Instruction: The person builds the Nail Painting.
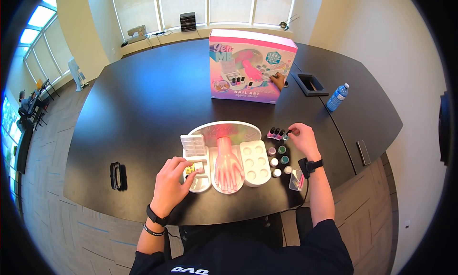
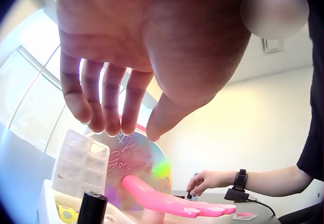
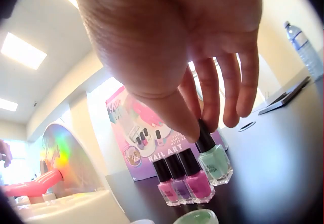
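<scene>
Nail-polish bottle (image 3: 216,167), mint green, black-capped: at the right end of a small group of bottles on the dark tabletop (image 1: 143,108), to the right of a white nail-art station (image 3: 76,209); whether its base touches the table cannot be told.
Right hand (image 1: 305,139): thumb and forefinger pinched on the cap of the mint bottle, remaining fingers loose and clear of it.
Companion bottles, three, black-capped: pink bottle (image 3: 169,192), purple bottle (image 3: 183,189), magenta bottle (image 3: 201,187); upright, in a close row just left of the mint one.
Left hand (image 1: 171,182): above the station's left section, fingers gently bent, thumb apart from the fingertips, nothing seen in its grasp.
Yellow patterned item (image 1: 189,169): in that left section, near the left fingertips.
Black cap (image 2: 92,209): below the left hand, lower part out of frame.
Compartment tray (image 2: 76,166), pale: upright at the station's left rear.
Model hand (image 1: 229,165), pink: palm down at centre.
Backboard (image 1: 243,131), iridescent, round-topped, lettered: behind the model hand.
Palette (image 1: 254,157), white, six round wells: right section.
Pots, six, including green pot (image 1: 282,150), teal pot (image 1: 284,159) and mauve pot (image 1: 271,151): right of the palette.
Clear case (image 1: 296,179): near the right forearm.
Retail box (image 1: 250,67), marked "Nail Art": upright, farther back.
Water bottle (image 1: 338,97): far right.
</scene>
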The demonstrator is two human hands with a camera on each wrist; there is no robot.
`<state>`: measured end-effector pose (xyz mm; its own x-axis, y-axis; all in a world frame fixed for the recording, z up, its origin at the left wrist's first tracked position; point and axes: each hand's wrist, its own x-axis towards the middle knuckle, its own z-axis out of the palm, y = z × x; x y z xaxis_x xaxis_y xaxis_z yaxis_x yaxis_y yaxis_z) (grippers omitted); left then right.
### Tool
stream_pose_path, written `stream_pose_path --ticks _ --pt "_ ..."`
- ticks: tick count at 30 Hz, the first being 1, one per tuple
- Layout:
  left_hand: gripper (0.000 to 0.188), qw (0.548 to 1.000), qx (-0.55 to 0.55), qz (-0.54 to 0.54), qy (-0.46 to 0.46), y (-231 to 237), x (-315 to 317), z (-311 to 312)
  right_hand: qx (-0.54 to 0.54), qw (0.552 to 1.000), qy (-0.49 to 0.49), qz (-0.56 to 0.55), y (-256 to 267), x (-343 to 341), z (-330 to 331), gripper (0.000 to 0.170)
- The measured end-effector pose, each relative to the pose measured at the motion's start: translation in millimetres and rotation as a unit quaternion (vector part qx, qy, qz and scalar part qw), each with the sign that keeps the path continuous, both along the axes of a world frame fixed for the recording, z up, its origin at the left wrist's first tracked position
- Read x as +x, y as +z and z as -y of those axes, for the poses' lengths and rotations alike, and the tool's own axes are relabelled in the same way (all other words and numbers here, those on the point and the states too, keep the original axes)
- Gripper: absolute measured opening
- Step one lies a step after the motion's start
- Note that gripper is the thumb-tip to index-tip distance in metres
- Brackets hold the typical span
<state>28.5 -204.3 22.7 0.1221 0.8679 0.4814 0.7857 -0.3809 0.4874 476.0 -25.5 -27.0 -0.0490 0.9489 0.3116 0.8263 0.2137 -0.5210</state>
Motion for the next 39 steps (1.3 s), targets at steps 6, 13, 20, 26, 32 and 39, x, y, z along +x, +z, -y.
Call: stream_pose_path --ticks 6,13,20,26,32,39 --pt "0.024 0.999 0.011 0.022 -0.026 11.2 10.0 -4.0 0.03 0.999 0.019 -0.006 32.5 -13.4 22.8 0.02" --pt "0.029 0.996 0.034 0.05 -0.069 20.3 23.1 -9.9 0.094 0.988 0.113 -0.057 70.3 -60.4 60.8 0.019" --pt "0.031 0.991 0.025 0.07 -0.107 27.2 32.9 -10.7 0.112 0.972 0.196 -0.068 82.4 -104.8 83.7 0.019" --pt "0.033 0.982 -0.031 0.116 -0.145 22.5 29.8 -11.1 0.127 0.944 0.296 -0.068 88.3 -144.3 99.9 0.021" --pt "0.037 0.97 -0.075 0.158 -0.168 29.5 25.5 -10.2 0.127 0.926 0.346 -0.083 82.6 -180.5 109.7 0.022" --pt "0.038 0.975 -0.078 0.142 -0.154 20.2 18.8 -12.5 0.117 0.924 0.35 -0.098 74.4 -200.4 114.9 0.024"
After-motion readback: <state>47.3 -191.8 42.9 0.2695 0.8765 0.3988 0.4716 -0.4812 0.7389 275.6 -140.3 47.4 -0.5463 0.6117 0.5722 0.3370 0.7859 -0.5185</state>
